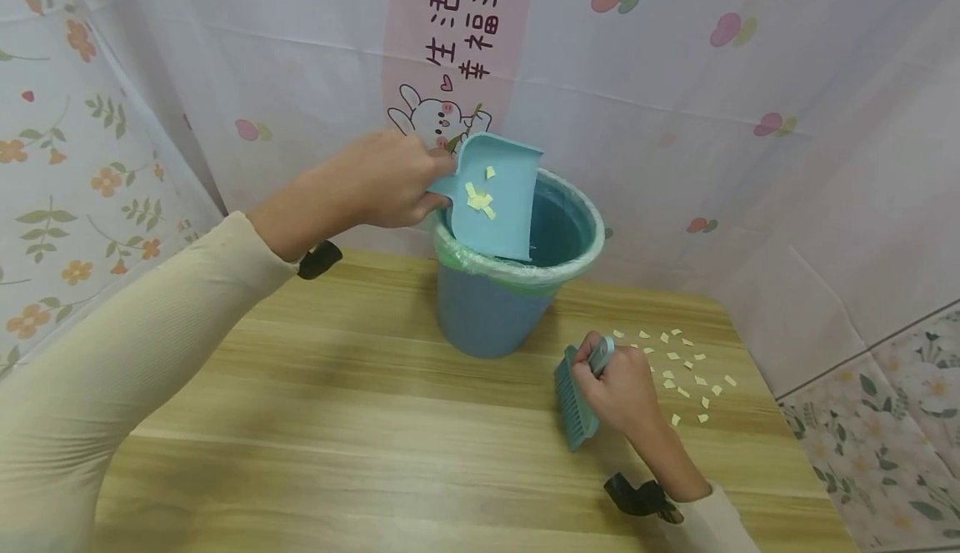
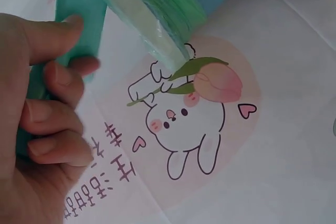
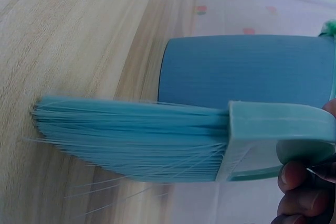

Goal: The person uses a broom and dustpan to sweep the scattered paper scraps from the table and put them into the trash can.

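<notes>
My left hand (image 1: 397,179) grips the handle of a light blue dustpan (image 1: 510,194), held over the mouth of a blue bin (image 1: 487,311). Several pale yellow paper scraps (image 1: 477,200) lie on the pan near its handle end. In the left wrist view the fingers (image 2: 58,114) curl round the handle, beside the bin's liner (image 2: 142,19). My right hand (image 1: 622,382) holds a matching small brush (image 1: 576,407) by its handle, right of the bin. The right wrist view shows its blue bristles (image 3: 131,137) close over the wooden tabletop, in front of the bin.
More yellow scraps (image 1: 688,364) are scattered on the wooden table (image 1: 360,436) beyond the right hand. A green and clear plastic liner (image 1: 517,273) folds over the bin's rim. Behind the bin hangs a white printed curtain (image 1: 660,103); floral cloth (image 1: 75,169) covers the left side.
</notes>
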Demonstrator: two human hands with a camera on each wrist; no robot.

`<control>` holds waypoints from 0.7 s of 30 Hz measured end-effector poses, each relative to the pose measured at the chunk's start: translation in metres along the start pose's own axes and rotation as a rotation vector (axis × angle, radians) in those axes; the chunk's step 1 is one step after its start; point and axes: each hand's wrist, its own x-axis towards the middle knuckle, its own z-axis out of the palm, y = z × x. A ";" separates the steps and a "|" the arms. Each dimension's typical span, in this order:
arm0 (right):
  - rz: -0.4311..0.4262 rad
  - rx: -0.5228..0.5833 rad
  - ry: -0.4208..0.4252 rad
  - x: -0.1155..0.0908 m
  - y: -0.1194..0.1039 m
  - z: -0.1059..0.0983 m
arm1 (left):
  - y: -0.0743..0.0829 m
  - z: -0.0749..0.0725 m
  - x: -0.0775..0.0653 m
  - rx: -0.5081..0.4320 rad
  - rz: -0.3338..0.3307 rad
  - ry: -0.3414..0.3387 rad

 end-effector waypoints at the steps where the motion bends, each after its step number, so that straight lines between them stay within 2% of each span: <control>1: 0.001 -0.003 -0.002 0.000 0.001 0.000 | 0.000 0.000 0.000 0.010 0.018 0.014; 6: 0.006 -0.008 -0.005 -0.001 0.002 0.001 | 0.000 0.002 -0.003 0.089 0.142 0.127; 12: 0.003 -0.006 -0.003 -0.001 0.002 0.001 | -0.001 0.008 -0.003 0.243 0.286 0.300; 16: 0.003 -0.010 -0.007 -0.001 0.001 0.001 | -0.002 0.011 -0.001 0.272 0.333 0.380; 21: 0.014 -0.006 -0.004 -0.001 0.000 0.001 | -0.003 0.013 -0.002 0.237 0.338 0.409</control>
